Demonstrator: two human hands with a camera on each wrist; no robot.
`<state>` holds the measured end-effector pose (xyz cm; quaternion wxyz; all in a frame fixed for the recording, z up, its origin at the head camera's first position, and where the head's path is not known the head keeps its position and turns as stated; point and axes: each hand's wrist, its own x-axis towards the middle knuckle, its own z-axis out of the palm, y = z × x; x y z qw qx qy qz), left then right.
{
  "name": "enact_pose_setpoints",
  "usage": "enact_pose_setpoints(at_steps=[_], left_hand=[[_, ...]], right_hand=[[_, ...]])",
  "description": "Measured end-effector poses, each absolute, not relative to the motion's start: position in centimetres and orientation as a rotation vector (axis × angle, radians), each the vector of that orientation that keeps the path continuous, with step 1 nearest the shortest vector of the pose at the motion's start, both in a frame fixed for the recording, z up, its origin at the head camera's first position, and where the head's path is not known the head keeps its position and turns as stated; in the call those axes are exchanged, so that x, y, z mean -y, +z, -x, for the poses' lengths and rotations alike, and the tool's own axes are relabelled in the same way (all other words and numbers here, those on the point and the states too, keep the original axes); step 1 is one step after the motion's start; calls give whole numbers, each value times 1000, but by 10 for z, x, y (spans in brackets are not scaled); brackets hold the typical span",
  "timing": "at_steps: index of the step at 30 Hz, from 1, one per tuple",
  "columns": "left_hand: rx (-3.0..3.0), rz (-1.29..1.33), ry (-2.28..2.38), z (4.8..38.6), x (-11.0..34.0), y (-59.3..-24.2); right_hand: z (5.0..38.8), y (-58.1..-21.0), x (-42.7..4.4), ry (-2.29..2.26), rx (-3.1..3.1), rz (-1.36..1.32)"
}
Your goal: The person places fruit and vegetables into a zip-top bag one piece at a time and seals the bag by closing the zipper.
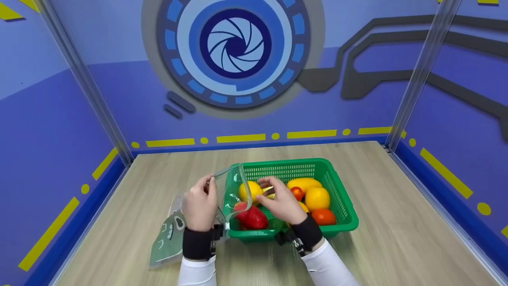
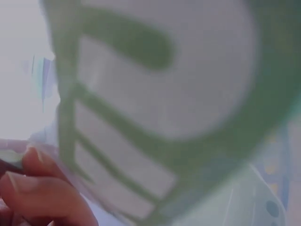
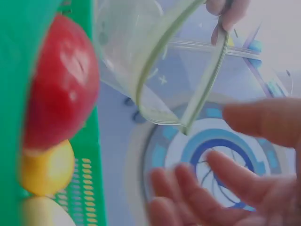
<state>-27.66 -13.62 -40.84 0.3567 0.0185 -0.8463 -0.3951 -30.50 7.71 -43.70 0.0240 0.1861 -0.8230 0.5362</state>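
The left hand (image 1: 200,206) pinches the rim of a clear bag with green printing (image 1: 170,240), its mouth held apart over the left side of the green basket (image 1: 345,206). In the left wrist view the printed bag (image 2: 211,165) fills most of the picture, with curled fingers (image 2: 47,197) at its edge. The right hand (image 1: 283,202) is above the basket, fingers spread and holding nothing, near a yellow round fruit (image 1: 249,191) and a red fruit (image 1: 254,218). In the right wrist view, the right hand (image 3: 225,183) is beside the bag's open mouth (image 3: 183,89).
Inside the basket's right half are a yellow mango-like fruit (image 1: 304,184), a yellow-orange fruit (image 1: 317,198), a red-orange fruit (image 1: 323,217) and a small red one (image 1: 297,193). The wooden table (image 1: 397,238) is bordered by blue patterned walls (image 1: 119,99).
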Motion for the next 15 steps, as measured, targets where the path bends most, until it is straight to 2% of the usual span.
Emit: enact_pose_setpoints(at_steps=[8,15], left_hand=[[2186,-70,-1060,274,141,-407],[2187,-78,-1076,273,141,-405]], right_hand=[[300,-454,-57,1306,2917,-666],[295,-464,-45,1154,2994,-626]])
